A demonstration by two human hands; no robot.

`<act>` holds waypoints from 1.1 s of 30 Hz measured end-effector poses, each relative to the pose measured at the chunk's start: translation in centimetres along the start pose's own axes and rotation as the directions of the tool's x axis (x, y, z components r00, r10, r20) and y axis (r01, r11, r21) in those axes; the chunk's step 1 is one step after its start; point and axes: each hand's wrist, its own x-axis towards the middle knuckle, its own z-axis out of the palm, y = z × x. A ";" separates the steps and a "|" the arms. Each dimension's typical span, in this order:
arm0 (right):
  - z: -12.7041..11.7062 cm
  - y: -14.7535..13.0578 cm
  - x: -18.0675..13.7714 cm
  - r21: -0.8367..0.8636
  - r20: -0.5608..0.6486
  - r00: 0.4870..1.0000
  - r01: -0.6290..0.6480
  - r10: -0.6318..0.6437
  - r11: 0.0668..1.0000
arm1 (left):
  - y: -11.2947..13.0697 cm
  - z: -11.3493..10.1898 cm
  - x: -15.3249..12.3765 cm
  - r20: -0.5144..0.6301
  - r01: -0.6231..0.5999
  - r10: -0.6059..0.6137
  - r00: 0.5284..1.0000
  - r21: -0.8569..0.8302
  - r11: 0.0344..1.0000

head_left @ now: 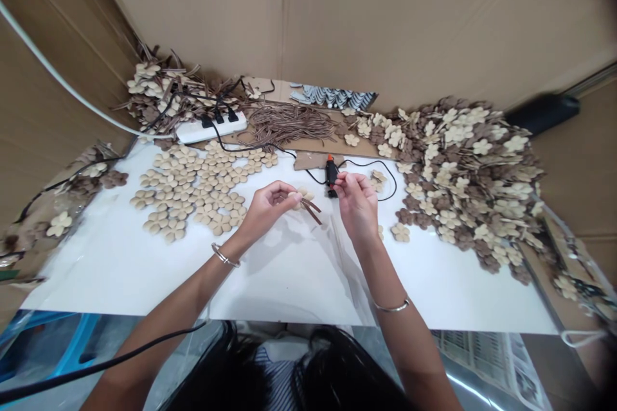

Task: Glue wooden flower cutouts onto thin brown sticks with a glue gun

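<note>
Between the thumb and fingers of my left hand (270, 204) is a beige fabric flower (305, 195), partly covered by the fingertips. Two thin brown strips (312, 208) stick out from it to the right. My right hand (357, 202) is raised a short way to the right, thumb and fingers pinched together; what they hold, if anything, is too small to make out. Just beside those fingertips, a black glue gun (330, 170) with an orange tip lies by a small piece of cardboard (310, 160). Its cable loops to the right.
Many beige flowers (193, 186) lie spread on the white table (289, 289) at left. A heap of beige and brown flowers (475, 167) fills the right. Behind are brown strips (292, 123) and a white power strip (212, 128) with black plugs. Cardboard walls (361, 19) surround the table.
</note>
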 end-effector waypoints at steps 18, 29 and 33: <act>-0.7 0.5 0.2 -0.082 0.132 0.991 0.018 -0.007 0.996 | -2.5 -0.6 0.9 0.062 -0.080 0.075 0.995 0.092 0.992; -0.4 1.0 -0.2 -0.246 0.265 0.964 0.053 0.014 0.968 | -2.1 -0.7 1.4 0.047 -0.083 0.085 0.995 -0.030 0.996; 0.0 0.8 -1.1 -0.464 0.365 0.923 0.292 -0.120 0.836 | -2.0 -0.7 1.2 0.079 -0.066 0.066 0.995 0.002 0.998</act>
